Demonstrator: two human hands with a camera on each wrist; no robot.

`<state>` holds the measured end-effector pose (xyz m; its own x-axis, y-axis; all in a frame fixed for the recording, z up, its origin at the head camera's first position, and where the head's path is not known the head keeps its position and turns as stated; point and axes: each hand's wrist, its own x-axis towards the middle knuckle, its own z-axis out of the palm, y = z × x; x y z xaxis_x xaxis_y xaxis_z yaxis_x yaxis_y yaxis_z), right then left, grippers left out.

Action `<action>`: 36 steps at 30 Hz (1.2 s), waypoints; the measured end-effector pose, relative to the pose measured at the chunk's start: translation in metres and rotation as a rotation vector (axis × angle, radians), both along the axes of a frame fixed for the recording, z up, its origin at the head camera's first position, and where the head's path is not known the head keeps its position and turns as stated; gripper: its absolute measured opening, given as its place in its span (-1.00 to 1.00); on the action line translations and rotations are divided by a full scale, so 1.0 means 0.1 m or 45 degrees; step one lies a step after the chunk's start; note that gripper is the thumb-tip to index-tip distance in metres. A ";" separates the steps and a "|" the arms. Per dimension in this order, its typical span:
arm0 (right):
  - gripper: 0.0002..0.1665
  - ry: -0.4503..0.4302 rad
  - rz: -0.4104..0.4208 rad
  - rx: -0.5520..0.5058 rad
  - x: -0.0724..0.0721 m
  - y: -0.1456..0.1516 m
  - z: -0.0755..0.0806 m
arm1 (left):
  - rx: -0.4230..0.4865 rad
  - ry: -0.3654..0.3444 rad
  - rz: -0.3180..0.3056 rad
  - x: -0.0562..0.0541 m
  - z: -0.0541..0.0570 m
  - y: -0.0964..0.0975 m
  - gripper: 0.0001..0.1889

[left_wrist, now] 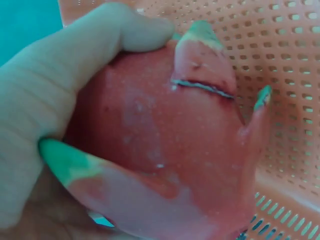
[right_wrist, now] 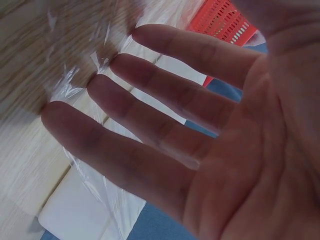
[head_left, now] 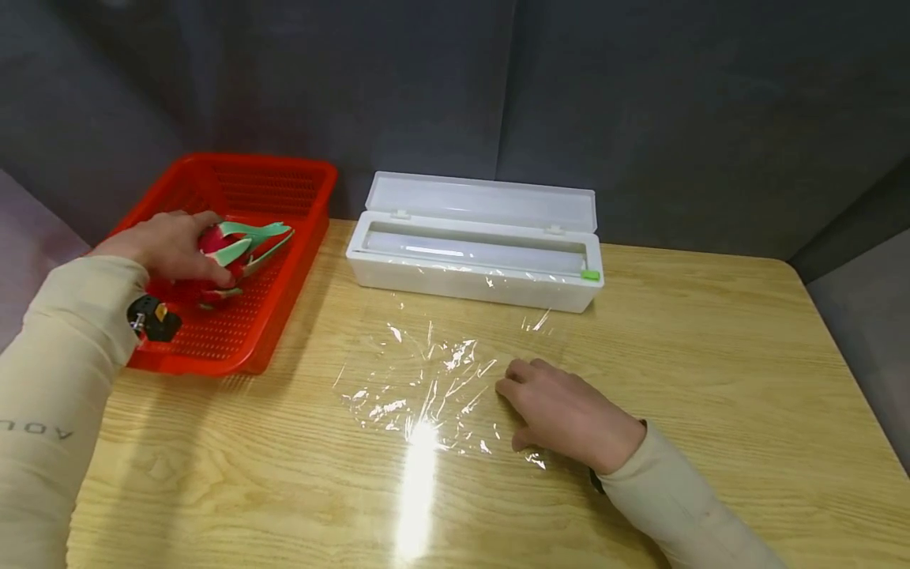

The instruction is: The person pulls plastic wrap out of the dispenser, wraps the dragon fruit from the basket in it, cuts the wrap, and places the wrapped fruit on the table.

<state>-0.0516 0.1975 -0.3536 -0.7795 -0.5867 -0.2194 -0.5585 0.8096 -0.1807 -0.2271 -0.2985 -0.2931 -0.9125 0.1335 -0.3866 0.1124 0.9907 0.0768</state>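
Red, rounded dragon fruit with green-tipped scales [left_wrist: 160,132]: within the red perforated plastic basket [head_left: 295,273], left of and beyond the crinkled clear plastic film [head_left: 455,395]; tips point rightward. Whether it touches the basket floor, cannot tell. Your left hand [head_left: 171,243], nearer, grips it, fingers curled round. Your right hand [head_left: 569,411]: fingers straight, slightly spread, tips at film's right edge.

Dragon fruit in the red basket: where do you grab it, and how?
The fruit is probably best held by its round body, reaching from above and the left, with the left grip curled round it. The basket walls surround it, and long green tips stick out to the right in the head view.
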 end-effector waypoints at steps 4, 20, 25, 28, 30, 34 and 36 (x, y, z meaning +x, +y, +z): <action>-0.38 -0.003 0.012 -0.006 -0.05 -0.02 -0.01 | -0.009 0.040 0.007 0.02 0.06 -0.02 0.06; -0.42 -0.010 0.010 -0.012 -0.33 -0.01 -0.11 | -0.028 0.259 0.026 -0.07 0.35 0.10 0.03; -0.46 -0.008 0.006 -0.013 -0.38 -0.01 -0.14 | -0.058 0.326 -0.020 -0.08 0.43 0.18 0.02; -0.45 -0.016 0.003 -0.008 -0.41 -0.02 -0.15 | -0.050 0.365 -0.033 -0.08 0.47 0.23 0.03; -0.45 -0.016 -0.002 -0.006 -0.43 -0.01 -0.16 | -0.041 0.390 -0.033 -0.08 0.50 0.26 0.05; -0.47 -0.004 -0.002 -0.012 -0.46 -0.01 -0.16 | -0.021 0.437 -0.043 -0.08 0.57 0.32 0.06; -0.47 -0.001 -0.005 -0.016 -0.48 0.00 -0.17 | -0.013 0.456 -0.053 -0.07 0.59 0.36 0.04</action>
